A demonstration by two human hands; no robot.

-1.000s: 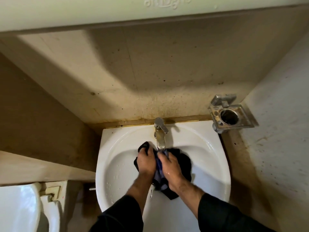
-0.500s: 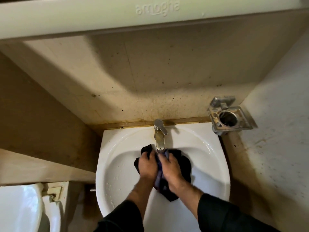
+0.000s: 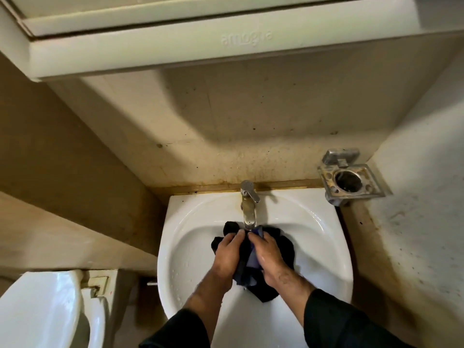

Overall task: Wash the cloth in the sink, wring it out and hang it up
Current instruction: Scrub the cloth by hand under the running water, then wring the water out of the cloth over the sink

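Both hands, left hand (image 3: 227,254) and right hand (image 3: 268,257), grip the dark, wet cloth (image 3: 251,262) bunched in the white ceramic sink (image 3: 190,237), under the tarnished metal tap (image 3: 248,204). Stained beige wall tiles (image 3: 251,136) rise behind, a metal holder (image 3: 351,179) sits on the right wall, and a white toilet (image 3: 50,310) stands at left.

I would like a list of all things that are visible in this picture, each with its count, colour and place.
cloth: one, dark with a blue part, in the sink under the tap
sink: one, white, centre, against the wall
tap: one, metal, at the back rim of the sink
holder: one, tarnished metal, on the wall to the right of the sink
cabinet: one, cream, above the sink
toilet: one, white, lower left
left hand: one, grips the cloth, dark sleeve
right hand: one, grips the cloth, dark sleeve
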